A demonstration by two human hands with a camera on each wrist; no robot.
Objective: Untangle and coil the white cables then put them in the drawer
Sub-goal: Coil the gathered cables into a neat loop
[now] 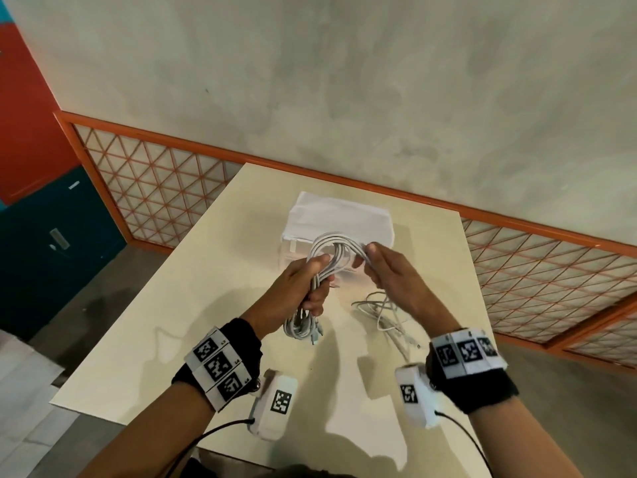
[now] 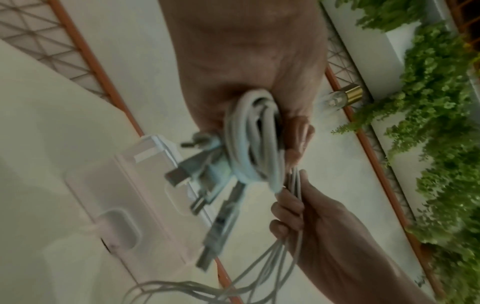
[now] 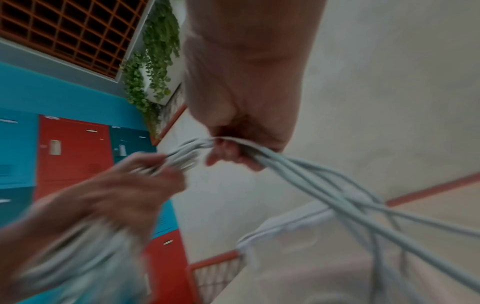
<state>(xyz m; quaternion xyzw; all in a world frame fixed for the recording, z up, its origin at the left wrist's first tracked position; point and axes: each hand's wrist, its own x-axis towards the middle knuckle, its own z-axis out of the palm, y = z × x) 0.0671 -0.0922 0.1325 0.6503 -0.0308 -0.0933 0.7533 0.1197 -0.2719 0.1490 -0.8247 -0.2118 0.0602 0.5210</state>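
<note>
Left hand (image 1: 303, 288) fingers clenched round white coiled cable bundle (image 1: 324, 270), long axis near-vertical; right hand (image 1: 389, 270) fingers pinching its top loop; translucent white plastic drawer (image 1: 339, 215) directly behind

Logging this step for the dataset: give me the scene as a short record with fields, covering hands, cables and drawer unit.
left hand: grips the coiled cable bundle, plugs hanging below
right hand: pinches the bundle's loop strands on the right side
loose cables: tangled on the table, beneath the right hand
drawer unit: white, on the table behind the hands
stage: coiling; no cable seen in a drawer yet
</note>
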